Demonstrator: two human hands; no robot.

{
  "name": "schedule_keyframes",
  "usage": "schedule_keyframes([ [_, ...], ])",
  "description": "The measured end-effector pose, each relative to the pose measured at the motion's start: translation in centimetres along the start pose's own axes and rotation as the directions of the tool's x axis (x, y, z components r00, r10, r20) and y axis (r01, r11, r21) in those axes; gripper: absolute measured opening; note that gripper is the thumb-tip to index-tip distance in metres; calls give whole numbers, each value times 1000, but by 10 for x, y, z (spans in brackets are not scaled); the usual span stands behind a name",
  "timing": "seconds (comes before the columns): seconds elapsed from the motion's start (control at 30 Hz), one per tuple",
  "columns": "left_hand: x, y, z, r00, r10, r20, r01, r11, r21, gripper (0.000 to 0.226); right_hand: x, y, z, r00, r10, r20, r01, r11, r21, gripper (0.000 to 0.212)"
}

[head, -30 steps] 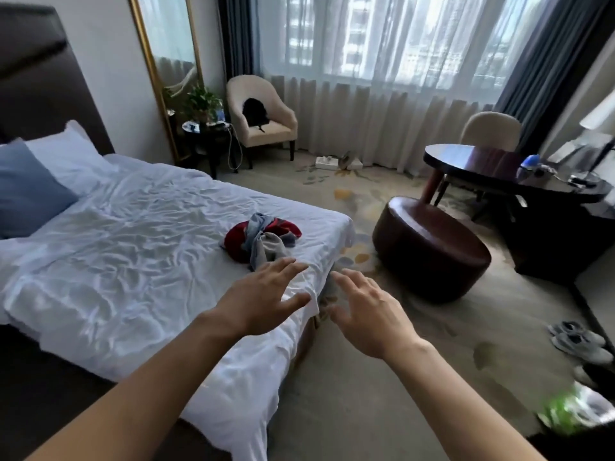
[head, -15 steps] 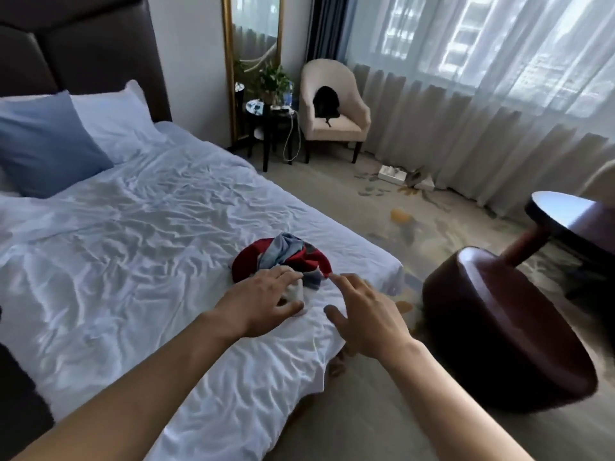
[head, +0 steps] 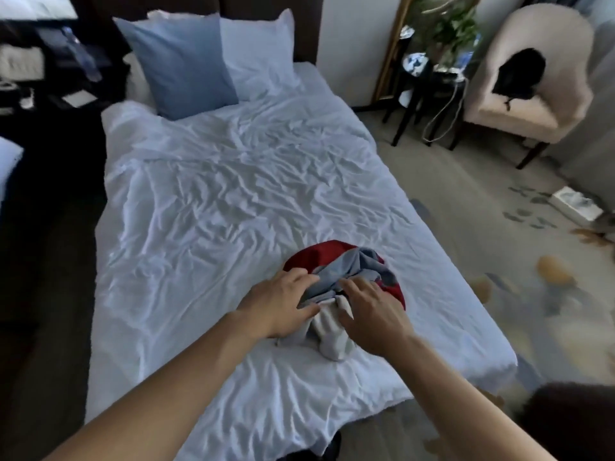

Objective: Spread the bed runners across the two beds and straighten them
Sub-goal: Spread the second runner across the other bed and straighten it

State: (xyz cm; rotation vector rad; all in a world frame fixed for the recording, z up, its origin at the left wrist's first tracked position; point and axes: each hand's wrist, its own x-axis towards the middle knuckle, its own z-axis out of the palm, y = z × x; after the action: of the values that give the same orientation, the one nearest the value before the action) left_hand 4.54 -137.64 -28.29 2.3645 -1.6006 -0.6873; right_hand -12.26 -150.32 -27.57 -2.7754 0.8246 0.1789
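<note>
A crumpled bundle of bed runners [head: 361,262], red, grey and white cloth, lies on the white wrinkled bed [head: 233,194] near its foot, right of centre. Both my hands are on the near side of the bundle. My left hand [head: 279,302] pinches the grey cloth between thumb and fingers. My right hand [head: 374,312] curls its fingers and thumb round the white and grey folds. The cloth under my hands is hidden.
A blue pillow [head: 179,61] and a white pillow [head: 261,54] lean at the headboard. A cream armchair [head: 545,104] with a black item, a dark side table [head: 429,84], a white box [head: 575,204] and a dark stool [head: 572,424] stand to the right. A second bed's edge [head: 8,161] shows far left.
I have come up to the foot of the bed. Both hands went from spread in the air down onto the bundle and closed on its cloth.
</note>
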Motion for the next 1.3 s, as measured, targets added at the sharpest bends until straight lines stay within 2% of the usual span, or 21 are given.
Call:
schedule_keyframes([
  [0.17,40,-20,56,985,-156,79,161,985,-58,63,59,29,46,980,-118,162,124,992,-23,44],
  [0.37,77,-53,127,948,-316,40,317,948,-22,58,119,34,118,930,-289,229,315,945,-84,44],
  [0.47,92,-66,170,914,-399,79,402,915,-27,44,137,33,156,906,-344,246,390,906,-168,37],
  [0.6,94,-81,204,906,-411,98,421,901,-109,19,143,35,184,905,-323,277,383,902,-201,18],
  [0.67,90,-91,208,911,-409,54,411,890,-199,13,142,33,188,905,-324,276,384,902,-199,15],
  [0.73,91,-105,197,907,-419,-47,395,883,-254,17,143,26,186,922,-333,200,367,914,-172,9],
  [0.87,90,-140,145,874,-404,-271,357,911,-206,19,157,-10,177,924,-371,97,379,922,-84,10],
  [0.97,68,-180,114,801,-452,-392,409,892,-193,24,169,-36,179,905,-397,153,409,911,-57,7],
  [1.03,48,-208,102,738,-514,-438,483,855,-189,24,173,-48,185,896,-395,204,417,906,-76,15],
  [1.1,32,-229,100,737,-530,-420,516,842,-158,23,175,-59,195,889,-384,249,413,907,-76,32],
  [1.17,23,-239,106,784,-509,-355,514,853,-89,21,175,-70,208,883,-370,291,409,908,-88,45],
  [1.23,18,-242,117,815,-507,-282,515,856,-50,20,175,-80,221,873,-368,320,417,904,-97,46],
  [1.3,13,-243,130,821,-521,-233,517,852,-83,19,175,-89,234,863,-376,337,428,899,-95,47],
])
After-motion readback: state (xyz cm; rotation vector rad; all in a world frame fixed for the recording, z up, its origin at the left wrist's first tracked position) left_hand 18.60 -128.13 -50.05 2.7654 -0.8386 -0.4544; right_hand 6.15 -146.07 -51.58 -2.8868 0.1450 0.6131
